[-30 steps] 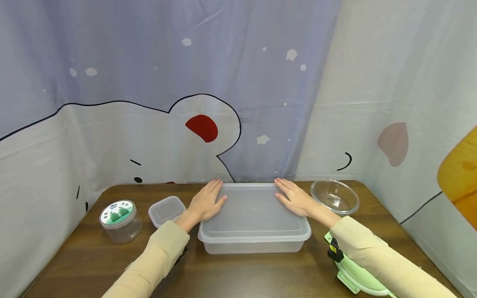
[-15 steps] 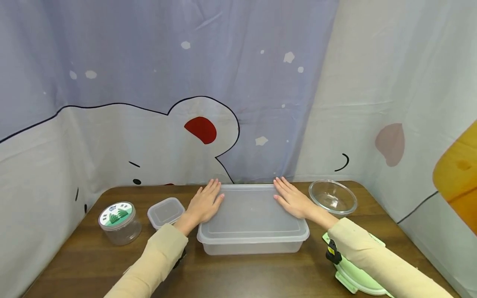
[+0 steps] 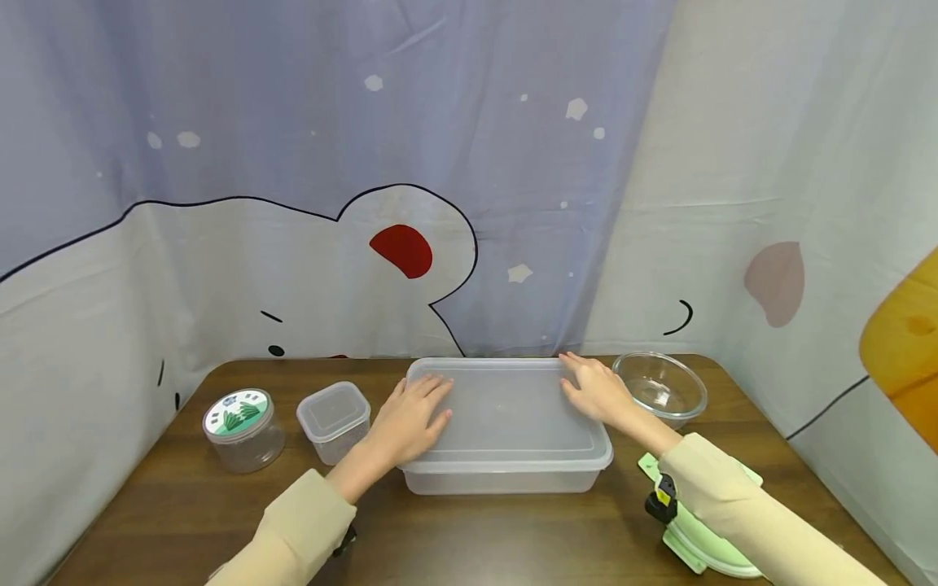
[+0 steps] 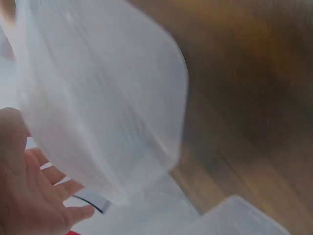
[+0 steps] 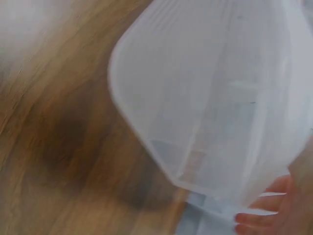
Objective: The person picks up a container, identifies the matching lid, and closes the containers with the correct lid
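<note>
A large translucent plastic storage box (image 3: 506,482) stands on the wooden table with its flat frosted lid (image 3: 506,411) on. My left hand (image 3: 409,422) is over the lid's left side, fingers spread and slightly bent. At the lid's far right corner is my right hand (image 3: 601,395), its fingers pointing away from me. Neither hand grips anything. In the left wrist view, the box (image 4: 102,98) fills the middle beside the relaxed fingers of the left hand (image 4: 34,191). The right wrist view has the box (image 5: 205,93) with the right hand (image 5: 274,208) at its lower right.
Left of the box are a small lidded square container (image 3: 333,415) and a clear round jar (image 3: 245,431) with a green-and-white lid. A clear glass bowl (image 3: 659,389) stands at the back right. Under the right forearm lies a green clip-on lid (image 3: 703,537). A printed curtain (image 3: 513,163) hangs behind the table.
My left hand has drawn back toward me along the lid's left edge, uncovering the far left corner. My right hand has shifted a little to the right. The box has stayed put.
</note>
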Motion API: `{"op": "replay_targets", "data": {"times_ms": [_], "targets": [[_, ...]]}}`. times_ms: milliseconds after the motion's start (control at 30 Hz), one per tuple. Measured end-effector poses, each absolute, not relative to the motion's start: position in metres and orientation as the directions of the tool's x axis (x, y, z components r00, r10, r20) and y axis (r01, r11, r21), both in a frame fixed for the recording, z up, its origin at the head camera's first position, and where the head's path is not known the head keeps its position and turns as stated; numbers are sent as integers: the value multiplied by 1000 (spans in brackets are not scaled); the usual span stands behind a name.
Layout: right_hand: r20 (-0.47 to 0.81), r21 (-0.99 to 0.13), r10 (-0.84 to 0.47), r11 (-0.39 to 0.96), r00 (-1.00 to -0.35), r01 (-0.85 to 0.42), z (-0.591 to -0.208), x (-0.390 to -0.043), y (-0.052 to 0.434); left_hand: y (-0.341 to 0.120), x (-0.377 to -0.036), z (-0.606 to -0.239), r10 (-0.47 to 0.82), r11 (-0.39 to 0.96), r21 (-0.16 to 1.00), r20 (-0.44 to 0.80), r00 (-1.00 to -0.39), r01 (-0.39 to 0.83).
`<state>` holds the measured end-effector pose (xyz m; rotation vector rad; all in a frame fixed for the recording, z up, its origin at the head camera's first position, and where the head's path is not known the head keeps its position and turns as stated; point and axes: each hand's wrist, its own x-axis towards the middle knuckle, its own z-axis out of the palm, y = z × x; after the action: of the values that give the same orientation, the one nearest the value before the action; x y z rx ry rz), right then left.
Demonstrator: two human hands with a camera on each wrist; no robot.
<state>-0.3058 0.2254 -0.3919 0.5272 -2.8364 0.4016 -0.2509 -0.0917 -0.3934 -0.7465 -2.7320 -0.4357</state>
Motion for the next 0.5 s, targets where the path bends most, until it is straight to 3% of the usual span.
{"op": "replay_targets", "data": {"times_ms": [267, 500], "targets": [[172, -241, -227, 934, -959, -264, -374, -280, 237, -79, -217, -402, 459, 802, 252, 322, -828, 542], [120, -334, -240, 904, -963, -267, -381, -271, 244, -84, -215, -409, 433, 812, 283, 293, -852, 510]]}}
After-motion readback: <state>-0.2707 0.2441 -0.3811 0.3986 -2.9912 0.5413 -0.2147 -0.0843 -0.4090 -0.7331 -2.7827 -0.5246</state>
